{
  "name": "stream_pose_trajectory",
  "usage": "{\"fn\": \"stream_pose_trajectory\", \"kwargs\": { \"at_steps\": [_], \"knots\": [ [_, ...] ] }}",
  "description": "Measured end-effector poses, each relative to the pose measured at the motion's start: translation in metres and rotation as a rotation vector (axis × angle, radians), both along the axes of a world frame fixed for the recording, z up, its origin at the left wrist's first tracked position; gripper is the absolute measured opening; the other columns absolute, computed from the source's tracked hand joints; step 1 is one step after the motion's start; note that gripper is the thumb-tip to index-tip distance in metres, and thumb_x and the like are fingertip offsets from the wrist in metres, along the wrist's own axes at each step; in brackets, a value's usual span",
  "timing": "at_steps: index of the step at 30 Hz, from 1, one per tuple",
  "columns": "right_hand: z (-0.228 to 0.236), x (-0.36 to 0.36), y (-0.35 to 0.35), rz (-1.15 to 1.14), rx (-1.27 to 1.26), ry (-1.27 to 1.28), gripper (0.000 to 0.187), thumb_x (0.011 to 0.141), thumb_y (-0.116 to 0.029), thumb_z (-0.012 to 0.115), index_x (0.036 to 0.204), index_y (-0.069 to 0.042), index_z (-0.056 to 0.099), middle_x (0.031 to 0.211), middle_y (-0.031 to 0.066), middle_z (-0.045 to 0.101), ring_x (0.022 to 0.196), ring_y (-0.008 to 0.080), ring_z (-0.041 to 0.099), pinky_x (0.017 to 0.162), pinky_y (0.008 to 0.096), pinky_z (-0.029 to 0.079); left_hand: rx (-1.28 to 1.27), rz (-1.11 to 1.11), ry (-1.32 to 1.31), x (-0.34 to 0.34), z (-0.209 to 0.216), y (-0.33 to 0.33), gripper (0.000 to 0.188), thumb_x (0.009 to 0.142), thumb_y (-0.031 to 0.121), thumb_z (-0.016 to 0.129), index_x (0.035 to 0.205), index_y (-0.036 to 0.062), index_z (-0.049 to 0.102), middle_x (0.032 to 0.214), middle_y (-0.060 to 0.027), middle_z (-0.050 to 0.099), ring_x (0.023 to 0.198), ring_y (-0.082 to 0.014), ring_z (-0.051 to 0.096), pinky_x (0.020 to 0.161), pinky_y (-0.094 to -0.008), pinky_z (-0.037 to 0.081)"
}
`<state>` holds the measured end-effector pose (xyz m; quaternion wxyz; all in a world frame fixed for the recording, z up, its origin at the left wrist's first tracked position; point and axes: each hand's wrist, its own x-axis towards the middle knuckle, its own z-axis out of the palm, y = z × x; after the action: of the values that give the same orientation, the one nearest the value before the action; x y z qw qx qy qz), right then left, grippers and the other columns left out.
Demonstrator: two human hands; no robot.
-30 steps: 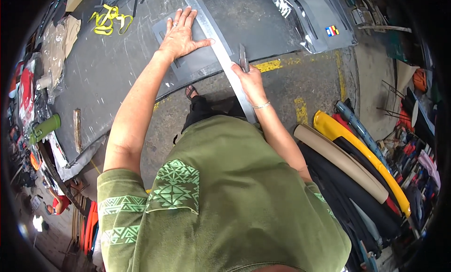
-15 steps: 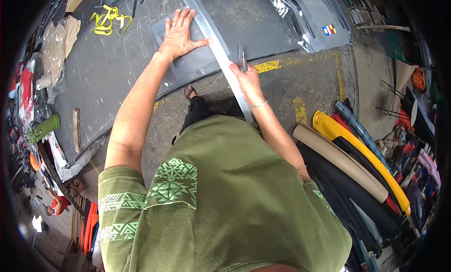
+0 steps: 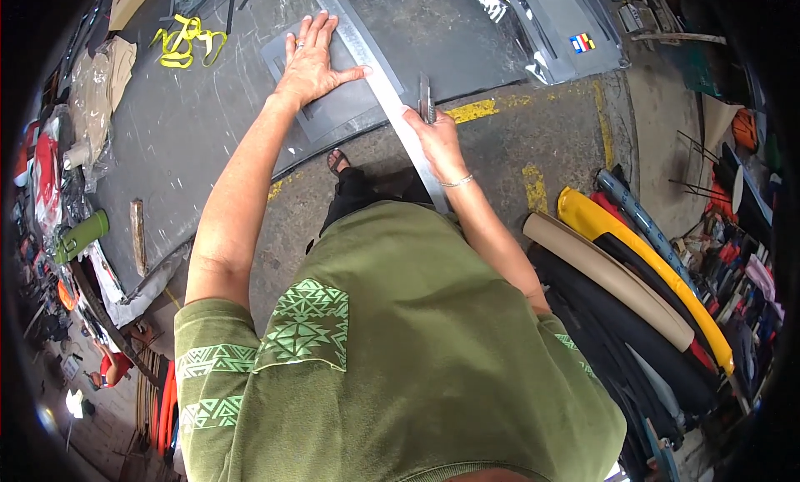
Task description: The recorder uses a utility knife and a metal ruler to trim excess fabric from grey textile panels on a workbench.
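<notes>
- While the left hand (image 3: 308, 70) lies flat on a grey sheet (image 3: 348, 107), fingers apart, its thumb touches the metal ruler (image 3: 385, 89).
- The right hand (image 3: 437, 140) grips a cutter (image 3: 426, 100).

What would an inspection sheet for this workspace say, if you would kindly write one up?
Surface: table, dark and scratched.
Work things: grey sheet on the table; ruler across it, overhanging the near edge; cutter in hand.
Clutter: yellow strap, tangled; plastic, left; panel, right.
Hands: left hand flat on the sheet, thumb touching the ruler; right hand gripping the cutter.
Cables: nothing seen.
Surroundings: tan roll, right; another person, lower left.
</notes>
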<state>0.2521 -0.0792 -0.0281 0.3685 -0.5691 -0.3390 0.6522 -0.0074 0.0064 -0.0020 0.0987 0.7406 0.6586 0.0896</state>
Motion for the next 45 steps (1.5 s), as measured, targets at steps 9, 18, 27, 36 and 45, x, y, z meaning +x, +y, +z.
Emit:
{"fn": "stream_pose_trajectory", "kwargs": {
  "at_steps": [9, 18, 27, 36, 45],
  "knots": [
    [-0.008, 0.004, 0.001, 0.030, -0.016, 0.000, 0.016, 0.093, -0.017, 0.078, 0.098, -0.002, 0.076, 0.084, -0.0050, 0.067, 0.074, 0.0039, 0.056, 0.065, 0.0232, 0.046, 0.006, -0.005, 0.030, 0.001, -0.001, 0.000, 0.131, 0.065, 0.085, 0.073, 0.161, 0.0059, 0.029, 0.169, -0.0155, 0.022, 0.159, -0.0351, 0.010, 0.127, -0.0600, 0.009],
    [0.001, 0.003, 0.001, 0.026, -0.016, 0.015, 0.018, 0.094, -0.018, 0.078, 0.099, -0.001, 0.076, 0.084, -0.0049, 0.067, 0.074, 0.0041, 0.055, 0.065, 0.0230, 0.046, -0.041, -0.009, 0.141, 0.004, 0.011, 0.004, 0.131, 0.067, 0.089, 0.068, 0.161, 0.0060, 0.028, 0.169, -0.0152, 0.024, 0.158, -0.0355, 0.015, 0.126, -0.0584, 0.016],
    [0.029, 0.032, 0.008, 0.194, 0.229, -0.524, 0.039, 0.089, -0.028, 0.082, 0.106, 0.000, 0.061, 0.077, 0.0031, 0.065, 0.063, 0.0099, 0.062, 0.057, 0.0273, 0.052, -0.187, -0.013, 0.306, 0.022, 0.033, 0.009, 0.143, 0.060, 0.093, 0.068, 0.160, -0.0017, 0.027, 0.168, -0.0225, 0.022, 0.157, -0.0398, 0.018, 0.127, -0.0535, 0.021],
    [0.084, -0.012, 0.062, 0.478, 0.695, -0.603, 0.055, 0.100, -0.009, 0.052, 0.152, 0.000, 0.038, 0.130, 0.0297, 0.059, 0.116, 0.0452, 0.064, 0.101, 0.0508, 0.052, -0.407, -0.003, 0.352, 0.037, 0.054, 0.025, 0.145, 0.063, 0.086, 0.074, 0.160, -0.0067, 0.020, 0.168, -0.0270, 0.015, 0.157, -0.0432, 0.015, 0.125, -0.0526, 0.024],
    [0.054, -0.063, 0.114, 0.482, 0.825, -0.824, 0.054, 0.095, -0.012, 0.057, 0.147, -0.016, 0.048, 0.112, 0.0237, 0.067, 0.092, 0.0454, 0.070, 0.085, 0.0527, 0.057, -0.448, -0.007, 0.376, 0.042, 0.060, 0.027, 0.142, 0.065, 0.082, 0.077, 0.160, -0.0075, 0.020, 0.167, -0.0284, 0.016, 0.156, -0.0438, 0.017, 0.123, -0.0527, 0.027]
  ]
}}
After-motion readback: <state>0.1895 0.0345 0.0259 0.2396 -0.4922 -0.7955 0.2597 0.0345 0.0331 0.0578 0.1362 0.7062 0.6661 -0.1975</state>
